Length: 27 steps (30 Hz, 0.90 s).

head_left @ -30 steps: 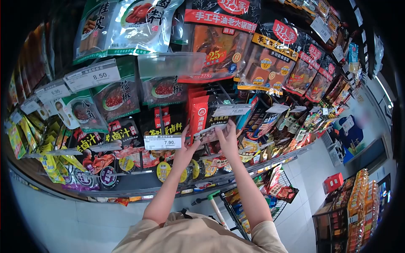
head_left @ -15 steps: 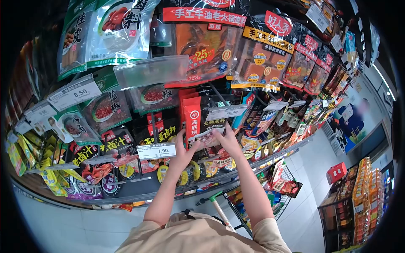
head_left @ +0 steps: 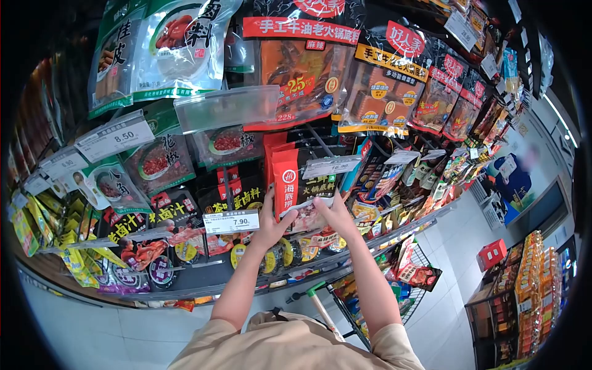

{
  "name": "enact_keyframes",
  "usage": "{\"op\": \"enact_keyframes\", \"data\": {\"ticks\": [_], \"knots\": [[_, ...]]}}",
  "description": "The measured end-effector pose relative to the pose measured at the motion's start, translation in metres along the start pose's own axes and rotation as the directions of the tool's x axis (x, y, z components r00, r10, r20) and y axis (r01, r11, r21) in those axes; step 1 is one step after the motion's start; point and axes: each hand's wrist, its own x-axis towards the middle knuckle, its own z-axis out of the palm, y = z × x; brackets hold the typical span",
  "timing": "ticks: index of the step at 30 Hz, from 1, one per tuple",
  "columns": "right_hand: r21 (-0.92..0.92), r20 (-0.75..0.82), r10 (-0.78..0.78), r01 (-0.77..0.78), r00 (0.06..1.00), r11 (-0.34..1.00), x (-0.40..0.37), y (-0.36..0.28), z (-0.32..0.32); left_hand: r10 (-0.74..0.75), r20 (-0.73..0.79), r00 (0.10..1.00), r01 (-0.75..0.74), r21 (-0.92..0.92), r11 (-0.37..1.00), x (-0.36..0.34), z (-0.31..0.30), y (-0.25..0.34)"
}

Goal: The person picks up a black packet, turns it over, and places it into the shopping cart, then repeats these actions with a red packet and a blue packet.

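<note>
A red and black packet of hot pot base (head_left: 286, 179) hangs on the shelf rack, partly behind a price tag (head_left: 331, 166). Gripping its lower left side is my left hand (head_left: 271, 221), thumb on the front and fingers behind. My right hand (head_left: 333, 216) grips the lower right in the same way, its thumb pressed on the printed front. The fingers behind the packet are mostly hidden. More red-edged packets show just behind it. Left of my left hand is a 7.90 price tag (head_left: 231, 222).
Large hot pot base bags (head_left: 302, 68) hang above, with green spice bags (head_left: 160, 151) to the left. Round tubs (head_left: 271, 259) line the lower shelf. A loaded shopping cart (head_left: 419, 296) stands below right, and a stocked display rack (head_left: 524, 296) stands farther right.
Both hands and the packet have moved slightly down, and more of the packet's front lettering shows below the tag. The view has shifted a little.
</note>
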Motion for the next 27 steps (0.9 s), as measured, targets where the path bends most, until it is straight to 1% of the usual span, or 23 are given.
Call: {"op": "enact_keyframes", "data": {"ticks": [1, 2, 4, 6, 8, 10, 11, 13, 14, 16, 23, 27], "knots": [[0.009, -0.010, -0.022, 0.022, 1.000, 1.000, -0.002, -0.002, 0.001, -0.101, 0.027, 0.995, 0.103, -0.097, 0.990, -0.002, 0.000, 0.010], [-0.009, -0.007, -0.015, 0.014, 1.000, 1.000, -0.005, -0.004, 0.001, -0.099, 0.030, 0.995, 0.101, -0.095, 0.990, -0.004, 0.002, 0.013], [-0.008, -0.033, -0.033, 0.033, 0.999, 0.999, -0.011, -0.006, 0.003, -0.055, -0.044, 0.998, 0.048, -0.149, 0.988, -0.007, 0.005, 0.018], [-0.007, -0.056, -0.049, 0.048, 0.997, 0.999, -0.017, -0.008, 0.005, -0.078, -0.030, 0.996, 0.074, -0.137, 0.988, -0.010, 0.004, 0.025], [0.070, -0.066, -0.016, 0.021, 0.998, 0.997, -0.024, -0.011, 0.006, -0.104, -0.015, 0.994, 0.102, -0.124, 0.987, -0.015, 0.004, 0.033], [0.040, -0.084, -0.045, 0.049, 0.995, 0.998, -0.030, -0.012, 0.006, -0.116, 0.002, 0.993, 0.114, -0.220, 0.969, -0.018, 0.006, 0.038], [0.009, -0.101, -0.075, 0.076, 0.992, 0.997, -0.032, -0.012, 0.006, -0.117, 0.005, 0.993, 0.115, -0.219, 0.969, -0.019, 0.007, 0.039], [0.025, -0.103, -0.049, 0.052, 0.993, 0.998, -0.039, -0.013, 0.005, -0.144, 0.018, 0.989, 0.143, -0.294, 0.945, -0.024, 0.009, 0.040], [0.039, -0.101, -0.030, 0.034, 0.994, 0.999, -0.041, -0.014, 0.004, -0.141, 0.021, 0.990, 0.141, -0.294, 0.946, -0.026, 0.010, 0.041], [0.046, -0.115, -0.033, 0.039, 0.993, 0.998, -0.047, -0.024, 0.004, -0.162, 0.031, 0.986, 0.163, -0.347, 0.923, -0.031, 0.012, 0.045], [0.076, -0.140, -0.049, 0.061, 0.989, 0.995, -0.064, -0.041, 0.003, -0.162, 0.054, 0.985, 0.170, -0.405, 0.898, -0.039, 0.016, 0.057], [0.078, -0.152, -0.030, 0.042, 0.988, 0.996, -0.070, -0.042, 0.003, -0.159, 0.062, 0.985, 0.171, -0.374, 0.911, -0.043, 0.016, 0.058]]}}
